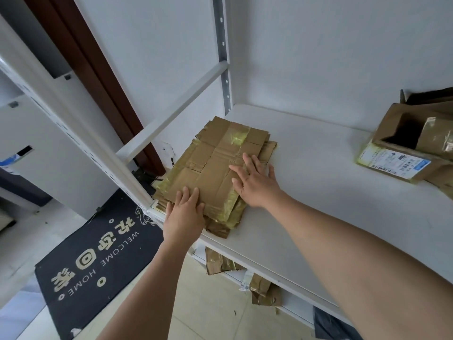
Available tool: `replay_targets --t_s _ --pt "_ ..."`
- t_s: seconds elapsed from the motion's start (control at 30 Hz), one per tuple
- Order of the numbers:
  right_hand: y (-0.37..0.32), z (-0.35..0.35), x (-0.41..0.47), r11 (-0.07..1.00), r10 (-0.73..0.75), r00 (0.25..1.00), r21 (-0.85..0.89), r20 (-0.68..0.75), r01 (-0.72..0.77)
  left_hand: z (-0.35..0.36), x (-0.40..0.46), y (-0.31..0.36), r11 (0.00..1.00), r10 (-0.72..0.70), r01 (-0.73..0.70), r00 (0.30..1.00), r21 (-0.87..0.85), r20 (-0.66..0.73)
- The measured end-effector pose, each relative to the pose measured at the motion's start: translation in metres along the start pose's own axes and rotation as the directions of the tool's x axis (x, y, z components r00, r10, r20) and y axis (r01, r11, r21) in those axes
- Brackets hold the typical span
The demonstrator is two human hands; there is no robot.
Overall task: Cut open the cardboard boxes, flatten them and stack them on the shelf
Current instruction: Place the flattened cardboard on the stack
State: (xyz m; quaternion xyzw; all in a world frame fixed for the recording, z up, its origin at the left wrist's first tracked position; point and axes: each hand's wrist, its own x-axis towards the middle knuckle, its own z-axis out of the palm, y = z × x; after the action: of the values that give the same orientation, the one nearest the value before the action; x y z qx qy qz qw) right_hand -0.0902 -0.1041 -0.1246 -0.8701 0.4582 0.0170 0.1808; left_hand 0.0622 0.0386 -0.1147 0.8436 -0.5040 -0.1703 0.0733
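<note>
pressing flat on the stack of flattened boxes (pixel 215 163) on the shelf (pixel 318 182), both hands' fingers straight: left hand (pixel 185 212), right hand (pixel 255 182).

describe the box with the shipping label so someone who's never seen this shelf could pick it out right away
Start at the white shelf board and look to its far right end, away from the stack of flattened cardboard that both hands press on. There a brown box with the shipping label lies with one end open. Its white and blue printed label and its unflattened shape set it apart from the flat stack.
</note>
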Motion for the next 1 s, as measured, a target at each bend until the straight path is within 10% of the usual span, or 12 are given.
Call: replay_targets --t_s 0.13,0.33,0.73,1.0 --pt "-0.003 -0.022 -0.010 0.999 -0.017 1.000 -0.046 0.010 0.017 -0.013 -0.005 0.009 0.988 -0.053 0.038 0.994 0.148 0.101" --pt "0.031 -0.060 -0.073 0.993 -0.106 0.940 -0.079 -0.325 0.085 -0.041 -0.023 0.053 0.994 0.042 -0.028 0.989 0.102 -0.143" --pt "0.217 -0.160 -0.231 0.822 0.255 0.810 -0.324 -0.527 -0.469 -0.003 -0.081 0.258 0.951 0.309 -0.309 0.951 0.009 -0.021" --pt "0.264 -0.182 -0.285 0.793 0.218 0.775 -0.355 -0.593 -0.495 0.012 -0.118 0.328 0.926 0.376 -0.377 0.926 0.011 0.019"
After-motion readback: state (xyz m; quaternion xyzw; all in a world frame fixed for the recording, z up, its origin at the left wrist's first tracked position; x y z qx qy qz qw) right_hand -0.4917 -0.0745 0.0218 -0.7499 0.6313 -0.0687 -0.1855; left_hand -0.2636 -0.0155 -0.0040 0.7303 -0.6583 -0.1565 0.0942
